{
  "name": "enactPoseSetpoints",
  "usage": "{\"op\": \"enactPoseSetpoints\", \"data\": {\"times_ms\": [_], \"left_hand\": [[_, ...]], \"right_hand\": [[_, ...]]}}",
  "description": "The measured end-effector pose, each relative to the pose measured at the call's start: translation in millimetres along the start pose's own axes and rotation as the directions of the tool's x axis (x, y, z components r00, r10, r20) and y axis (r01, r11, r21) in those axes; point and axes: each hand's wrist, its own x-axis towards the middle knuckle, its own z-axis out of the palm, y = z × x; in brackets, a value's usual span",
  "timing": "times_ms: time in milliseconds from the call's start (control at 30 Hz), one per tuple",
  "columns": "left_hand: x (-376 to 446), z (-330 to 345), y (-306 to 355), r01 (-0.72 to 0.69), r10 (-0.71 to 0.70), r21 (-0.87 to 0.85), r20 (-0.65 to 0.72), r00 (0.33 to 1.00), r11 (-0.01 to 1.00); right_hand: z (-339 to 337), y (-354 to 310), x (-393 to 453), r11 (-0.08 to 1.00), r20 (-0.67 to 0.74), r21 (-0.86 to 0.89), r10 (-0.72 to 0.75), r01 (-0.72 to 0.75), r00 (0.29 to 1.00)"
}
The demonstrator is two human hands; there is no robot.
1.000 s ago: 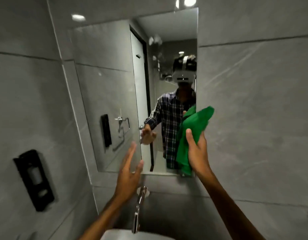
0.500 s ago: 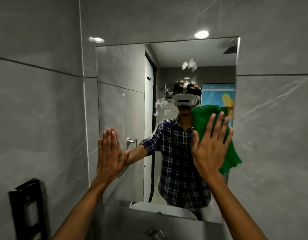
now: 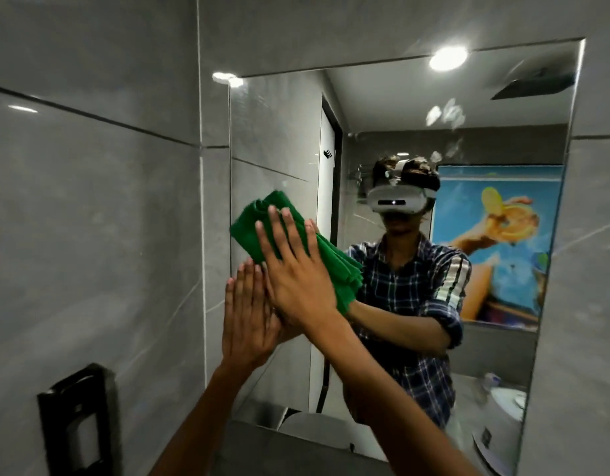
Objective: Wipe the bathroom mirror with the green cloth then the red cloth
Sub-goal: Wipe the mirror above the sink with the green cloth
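The right hand [image 3: 293, 269] lies flat, fingers spread, pressing the green cloth [image 3: 262, 228] against the mirror [image 3: 502, 338] near its left edge. Its palm hides much of the cloth; folds stick out above the fingertips and to the right of the wrist. The left hand [image 3: 245, 314], open with fingers together, sits just below, partly covered by the right hand. Half a second ago the cloth was on the mirror's right side and the hands were well apart.

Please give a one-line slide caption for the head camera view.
Right hand presses green cloth flat on bathroom mirror near its left edge; left hand rests open beside it.
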Motion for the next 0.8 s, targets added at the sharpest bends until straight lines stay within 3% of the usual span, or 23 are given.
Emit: {"op": "enactPoseSetpoints", "data": {"times_ms": [100, 200, 267, 333, 400, 467, 500, 533, 600, 667, 733, 800], "left_hand": [[1, -2, 3, -0.001, -0.002, 0.083, 0.042, 0.999, 0.997], [2, -3, 4, 0.024, -0.031, 0.109, 0.066, 0.997, 0.994], [2, -4, 6, 0.03, -0.037, 0.121, 0.06, 0.998, 0.992], [2, -7, 8, 0.033, -0.043, 0.129, 0.073, 0.996, 0.991], [1, -7, 8, 0.033, -0.044, 0.122, 0.089, 0.995, 0.992], [2, -6, 8, 0.038, -0.048, 0.118, 0.083, 0.995, 0.992], [3, -7, 8, 0.043, -0.052, 0.113, 0.083, 0.995, 0.993], [2, -7, 9, 0.047, -0.056, 0.106, 0.082, 0.995, 0.993], [1, -7, 8, 0.041, -0.048, 0.096, 0.079, 0.996, 0.995], [2, -6, 6, 0.039, -0.045, 0.089, 0.072, 0.996, 0.995], [3, -6, 4, 0.033, -0.039, 0.079, 0.074, 0.996, 0.996], [4, -8, 5, 0.033, -0.037, 0.064, 0.073, 0.997, 0.997]], "right_hand": [[-19, 55, -42, 0.997, 0.049, -0.07, -0.039, 0.042, 0.998], [-53, 123, -81, 0.958, -0.08, -0.14, 0.24, -0.249, 0.968], [-75, 150, -84, 0.835, -0.228, -0.095, 0.511, -0.541, 0.829], [-87, 155, -62, 0.637, -0.342, 0.004, 0.725, -0.771, 0.598], [-94, 144, -23, 0.462, -0.381, 0.139, 0.841, -0.876, 0.384], [-93, 125, 16, 0.402, -0.388, 0.205, 0.871, -0.892, 0.303], [-92, 114, 33, 0.43, -0.393, 0.204, 0.859, -0.88, 0.329], [-88, 101, 47, 0.499, -0.396, 0.181, 0.826, -0.847, 0.402], [-74, 75, 62, 0.724, -0.351, 0.113, 0.67, -0.681, 0.654], [-60, 60, 58, 0.927, -0.216, 0.034, 0.371, -0.373, 0.903], [-53, 70, 35, 0.996, -0.062, -0.059, 0.057, -0.06, 0.996], [-56, 97, 4, 0.987, -0.007, -0.146, -0.076, 0.074, 0.997]]}}
